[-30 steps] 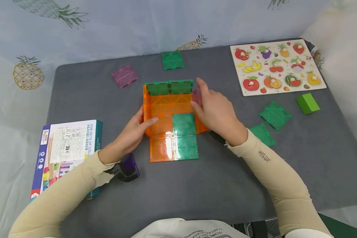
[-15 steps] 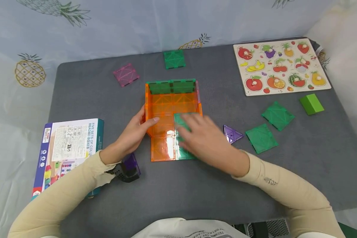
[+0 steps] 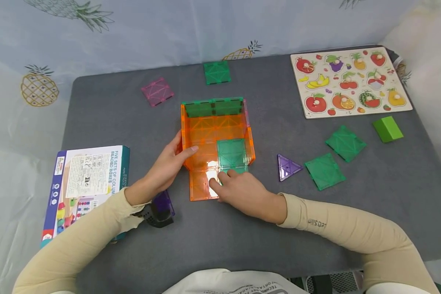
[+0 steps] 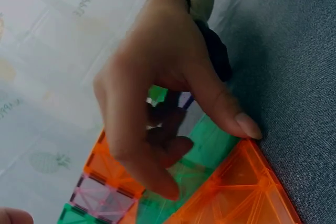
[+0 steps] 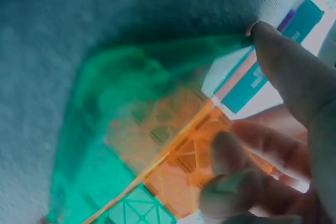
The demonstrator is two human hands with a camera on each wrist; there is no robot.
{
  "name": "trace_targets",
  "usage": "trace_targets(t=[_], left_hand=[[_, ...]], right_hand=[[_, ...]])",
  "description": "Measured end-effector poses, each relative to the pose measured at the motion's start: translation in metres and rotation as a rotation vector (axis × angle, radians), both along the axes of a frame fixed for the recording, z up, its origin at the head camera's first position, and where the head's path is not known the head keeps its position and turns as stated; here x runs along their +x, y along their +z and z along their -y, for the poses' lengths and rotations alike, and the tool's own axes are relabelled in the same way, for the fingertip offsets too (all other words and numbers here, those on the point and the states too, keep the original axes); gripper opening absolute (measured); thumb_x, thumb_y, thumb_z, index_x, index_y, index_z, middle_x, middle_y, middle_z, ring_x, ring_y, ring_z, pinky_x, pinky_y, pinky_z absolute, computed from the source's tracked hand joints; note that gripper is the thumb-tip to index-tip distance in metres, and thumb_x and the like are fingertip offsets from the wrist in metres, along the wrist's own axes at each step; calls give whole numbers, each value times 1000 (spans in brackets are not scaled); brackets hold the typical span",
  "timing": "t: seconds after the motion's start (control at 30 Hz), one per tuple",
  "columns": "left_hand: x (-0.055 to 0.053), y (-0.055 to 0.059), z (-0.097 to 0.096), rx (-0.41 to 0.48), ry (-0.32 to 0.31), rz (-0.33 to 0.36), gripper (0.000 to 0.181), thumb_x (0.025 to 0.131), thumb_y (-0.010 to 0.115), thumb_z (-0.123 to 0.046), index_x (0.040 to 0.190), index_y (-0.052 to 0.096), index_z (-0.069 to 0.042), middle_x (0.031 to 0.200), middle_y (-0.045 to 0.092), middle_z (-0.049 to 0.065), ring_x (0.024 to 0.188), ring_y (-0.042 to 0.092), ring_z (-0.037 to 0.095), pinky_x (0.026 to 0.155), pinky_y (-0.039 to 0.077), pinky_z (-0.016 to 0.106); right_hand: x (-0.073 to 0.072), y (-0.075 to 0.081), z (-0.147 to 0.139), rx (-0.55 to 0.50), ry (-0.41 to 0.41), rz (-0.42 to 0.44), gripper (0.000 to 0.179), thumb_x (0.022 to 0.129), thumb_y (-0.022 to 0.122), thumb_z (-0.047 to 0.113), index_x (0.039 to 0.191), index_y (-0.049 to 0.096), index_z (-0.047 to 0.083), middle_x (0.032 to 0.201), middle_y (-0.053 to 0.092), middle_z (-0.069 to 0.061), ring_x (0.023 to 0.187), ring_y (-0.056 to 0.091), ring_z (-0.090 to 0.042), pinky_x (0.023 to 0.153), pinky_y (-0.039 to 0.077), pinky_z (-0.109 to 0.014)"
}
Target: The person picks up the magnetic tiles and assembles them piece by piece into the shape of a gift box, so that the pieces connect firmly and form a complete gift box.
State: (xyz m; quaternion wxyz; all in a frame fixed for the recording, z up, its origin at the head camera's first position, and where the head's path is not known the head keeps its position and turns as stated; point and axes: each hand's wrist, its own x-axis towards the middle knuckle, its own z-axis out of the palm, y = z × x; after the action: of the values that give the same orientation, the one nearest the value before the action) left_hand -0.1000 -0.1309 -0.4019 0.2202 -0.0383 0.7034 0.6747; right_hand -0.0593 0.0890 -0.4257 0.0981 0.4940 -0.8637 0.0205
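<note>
An open box of translucent magnetic tiles (image 3: 202, 127) has orange side walls, a green back wall (image 3: 213, 107) and a pink tile (image 3: 246, 113) at the far right. My left hand (image 3: 161, 166) grips the orange left wall, thumb inside and fingers outside. Over the near right of the floor, my right hand (image 3: 244, 194) bends its fingers at the nearer green square tile (image 5: 113, 90). In the right wrist view the thumb is at that tile's corner, and orange shows through the green. The hand hides most of this tile in the head view; another green tile (image 3: 232, 153) lies behind it.
A purple triangle tile (image 3: 288, 167) and loose green tiles (image 3: 325, 171) lie to the right, near a green block (image 3: 388, 129). A fruit puzzle board (image 3: 353, 83) sits far right. Pink (image 3: 157, 92) and green (image 3: 217, 72) squares lie behind; a cardboard box (image 3: 86, 188) is left.
My right hand has left the pink tile at the right wall and come toward me to the near green tile. The pink tile stands by itself in the wall. The left hand keeps its grip.
</note>
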Motion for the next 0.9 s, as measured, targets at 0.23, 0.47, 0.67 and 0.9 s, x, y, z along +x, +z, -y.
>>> trace_targets(t=[0.23, 0.47, 0.67, 0.9], left_hand=[[0, 0, 0, 25, 14, 1, 70, 104, 40, -31, 155, -3, -10, 163, 4, 4, 149, 8, 15, 120, 15, 41], [0, 1, 0, 59, 22, -18, 68, 104, 34, -37, 155, -2, -10, 163, 1, 3, 150, 2, 14, 121, 8, 39], [0, 0, 1, -1, 1, -14, 71, 103, 36, -41, 155, -2, -13, 163, 3, 1, 149, 4, 10, 121, 11, 39], [-1, -2, 3, -49, -29, -36, 73, 102, 37, -44, 155, -1, -13, 163, 4, 1, 149, 4, 11, 121, 10, 39]], right_hand=[[-8, 20, 1, -81, -4, -36, 21, 84, 74, 19, 98, 60, 13, 74, 51, 0, 57, 45, -15, 42, 37, -24], [-12, 9, 7, 93, 44, 175, 56, 69, 77, 54, 106, 58, 16, 76, 54, 1, 60, 51, -15, 45, 42, -25], [-24, -4, 11, 80, 102, 201, 48, 76, 75, 51, 107, 57, 20, 69, 53, 4, 54, 49, -14, 41, 35, -26], [-28, 9, 7, 21, 158, 177, 36, 84, 73, 33, 110, 53, 20, 72, 52, 5, 59, 51, -14, 42, 35, -24]])
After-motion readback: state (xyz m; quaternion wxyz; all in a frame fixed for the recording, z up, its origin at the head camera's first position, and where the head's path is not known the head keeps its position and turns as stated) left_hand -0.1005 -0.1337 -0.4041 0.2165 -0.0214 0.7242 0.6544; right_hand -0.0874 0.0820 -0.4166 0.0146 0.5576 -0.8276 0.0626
